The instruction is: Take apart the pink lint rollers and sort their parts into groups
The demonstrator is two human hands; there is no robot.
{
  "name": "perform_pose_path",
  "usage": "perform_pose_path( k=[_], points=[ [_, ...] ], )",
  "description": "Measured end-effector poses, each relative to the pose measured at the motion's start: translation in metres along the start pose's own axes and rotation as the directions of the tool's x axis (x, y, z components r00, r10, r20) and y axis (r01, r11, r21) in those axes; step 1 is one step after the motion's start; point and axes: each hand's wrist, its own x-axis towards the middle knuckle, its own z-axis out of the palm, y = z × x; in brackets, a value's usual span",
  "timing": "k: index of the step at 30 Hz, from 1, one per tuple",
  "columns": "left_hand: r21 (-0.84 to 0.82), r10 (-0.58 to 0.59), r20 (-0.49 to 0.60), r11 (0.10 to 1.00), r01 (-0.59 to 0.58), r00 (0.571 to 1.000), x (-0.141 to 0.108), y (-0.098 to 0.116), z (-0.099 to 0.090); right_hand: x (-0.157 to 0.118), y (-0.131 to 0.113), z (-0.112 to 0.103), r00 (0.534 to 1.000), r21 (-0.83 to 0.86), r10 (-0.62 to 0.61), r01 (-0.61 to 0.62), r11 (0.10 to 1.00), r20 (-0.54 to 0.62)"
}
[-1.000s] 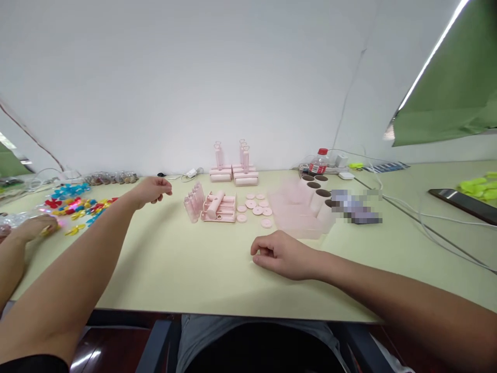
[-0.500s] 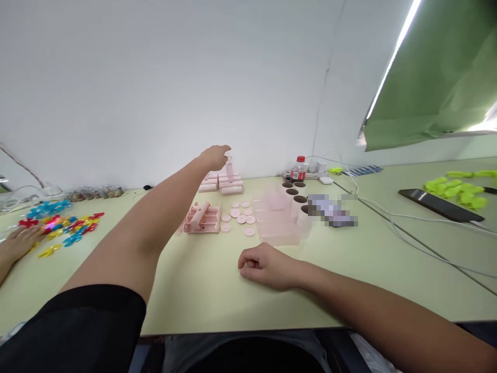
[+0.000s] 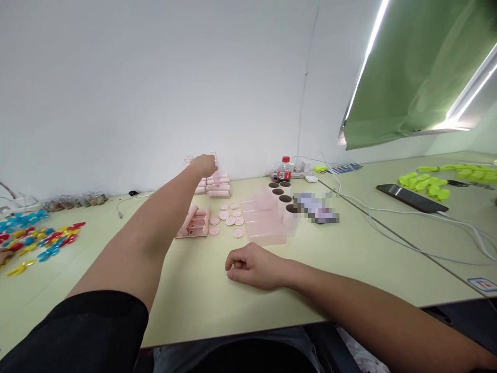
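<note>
My left hand [image 3: 204, 165] reaches to the back of the table by the wall. Its fingers are closed at the top of a see-through pink piece [image 3: 216, 179], largely hidden by the hand. Just below are pink roller-shaped parts [image 3: 218, 189] in rows. My right hand [image 3: 254, 266] rests on the table near the front, loosely curled, with nothing visible in it. Ahead of it lie pink discs [image 3: 230, 220] and a clear pink ribbed tray [image 3: 266, 239]. A pink frame with bars [image 3: 200, 224] sits partly behind my left forearm.
Dark-topped white tubes [image 3: 289, 220] stand beside the tray, near a blurred-out flat item [image 3: 316, 208] and a red-capped bottle [image 3: 285, 170]. A phone [image 3: 411, 198], white cable [image 3: 388, 211] and yellow-green pieces [image 3: 423, 185] lie right. Coloured pieces [image 3: 48, 241] and another person's hand [image 3: 4, 256] are left.
The view has turned slightly right, so things sit further left in it. My left hand has lowered a little toward the pink roller parts with the see-through piece. My right hand stays resting.
</note>
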Motion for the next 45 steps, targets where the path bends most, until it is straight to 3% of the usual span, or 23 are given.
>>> perform_pose_path(
  k=[7, 11, 14, 17, 20, 22, 24, 25, 28, 31, 33, 35, 37, 40, 43, 45],
  points=[
    [-0.003, -0.001, -0.075, 1.000, 0.001, 0.997, -0.033, -0.010, -0.016, 0.001, 0.002, -0.002, 0.999, -0.017, -0.023, 0.023, 1.000, -0.041],
    [-0.192, 0.028, -0.306, 0.977, -0.090, 0.952, -0.075, -0.014, -0.040, 0.005, 0.009, -0.005, 0.979, 0.072, -0.021, 0.037, 0.997, -0.202],
    [-0.446, -0.055, -0.475, 0.876, -0.186, 0.878, -0.122, -0.015, -0.055, 0.009, 0.013, -0.012, 0.914, 0.239, 0.066, 0.035, 0.970, -0.401],
    [-0.640, -0.157, -0.532, 0.718, -0.274, 0.832, -0.171, -0.014, -0.054, 0.011, 0.012, -0.019, 0.844, 0.447, 0.167, 0.094, 0.890, -0.510],
    [-0.796, -0.198, -0.495, 0.495, -0.349, 0.846, -0.208, -0.010, -0.029, 0.011, 0.008, -0.018, 0.829, 0.541, 0.158, 0.195, 0.818, -0.537],
    [-0.900, -0.243, -0.418, 0.242, -0.362, 0.876, -0.222, -0.006, -0.002, 0.010, 0.004, -0.013, 0.840, 0.558, 0.118, 0.240, 0.794, -0.529],
    [-0.958, -0.158, -0.272, -0.049, -0.283, 0.949, -0.231, 0.002, 0.027, 0.010, 0.002, -0.006, 0.857, 0.572, 0.093, 0.253, 0.780, -0.506],
    [-0.969, -0.087, -0.215, -0.105, -0.223, 0.973, -0.234, 0.007, 0.040, 0.010, 0.000, -0.003, 0.866, 0.577, 0.085, 0.252, 0.777, -0.492],
    [-0.989, 0.118, -0.149, -0.019, -0.148, 0.982, -0.243, 0.021, 0.063, 0.010, -0.004, 0.003, 0.878, 0.550, 0.056, 0.247, 0.798, -0.476],
    [-0.984, 0.164, -0.160, 0.057, -0.171, 0.973, -0.247, 0.028, 0.068, 0.008, -0.008, 0.001, 0.854, 0.470, 0.015, 0.271, 0.840, -0.519],
    [-0.977, 0.086, -0.211, 0.006, -0.212, 0.974, -0.246, 0.026, 0.067, 0.004, -0.010, -0.004, 0.840, 0.405, -0.009, 0.271, 0.873, -0.542],
    [-0.969, -0.060, -0.219, -0.104, -0.224, 0.974, -0.242, 0.019, 0.066, -0.001, -0.013, -0.012, 0.827, 0.334, -0.025, 0.253, 0.908, -0.561],
    [-0.949, -0.212, -0.155, -0.241, -0.205, 0.965, -0.237, 0.012, 0.065, -0.007, -0.015, -0.027, 0.795, 0.254, -0.031, 0.230, 0.939, -0.606],
    [-0.906, -0.327, -0.015, -0.396, -0.151, 0.945, -0.230, 0.005, 0.060, -0.013, -0.020, -0.059, 0.705, 0.117, -0.023, 0.150, 0.982, -0.709],
    [-0.899, -0.332, 0.046, -0.425, -0.105, 0.942, -0.228, 0.006, 0.056, -0.010, -0.027, -0.095, 0.632, -0.041, -0.074, 0.066, 0.997, -0.771],
    [-0.917, -0.320, 0.036, -0.388, -0.096, 0.947, -0.229, 0.009, 0.055, -0.004, -0.031, -0.115, 0.632, -0.147, -0.108, -0.010, 0.989, -0.768]
  ],
)
